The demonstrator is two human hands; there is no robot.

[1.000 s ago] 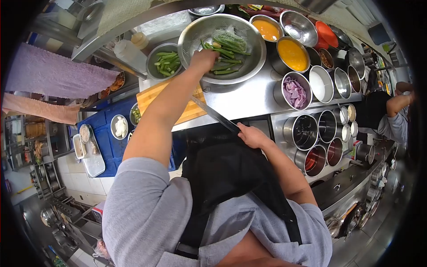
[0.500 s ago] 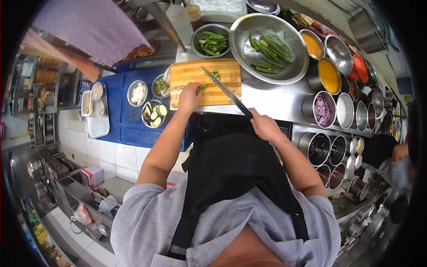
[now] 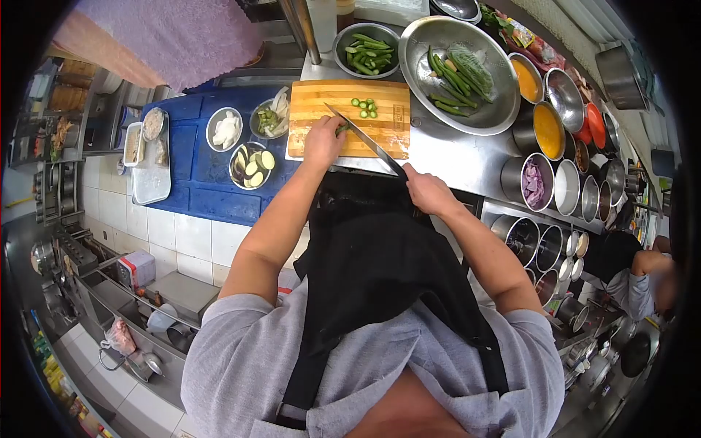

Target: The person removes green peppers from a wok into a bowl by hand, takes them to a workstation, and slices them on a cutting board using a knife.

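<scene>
My right hand (image 3: 429,191) is closed round the black handle of a long kitchen knife (image 3: 374,148). Its blade points up and left across a wooden cutting board (image 3: 310,95). Fingers bent, my left hand (image 3: 323,142) grips a short piece of okra (image 3: 342,128) on the board, close beside the blade. Several round okra slices (image 3: 364,108) lie just beyond the knife. Behind the board stand a metal bowl of okra (image 3: 367,57) and a large perforated colander (image 3: 493,109) with whole okra and a bumpy green vegetable inside.
A blue surface (image 3: 208,186) on the left carries bowls of sliced eggplant (image 3: 252,168), white pieces (image 3: 228,130) and mixed vegetables (image 3: 268,120), plus a metal tray (image 3: 153,186). Pots of orange sauce (image 3: 548,130) and purple onion (image 3: 534,181) line the right. Another person (image 3: 631,266) is at far right.
The view has shifted slightly. The knife now sits on the near side of the okra slices, which show more fully. My left hand still holds the okra piece.
</scene>
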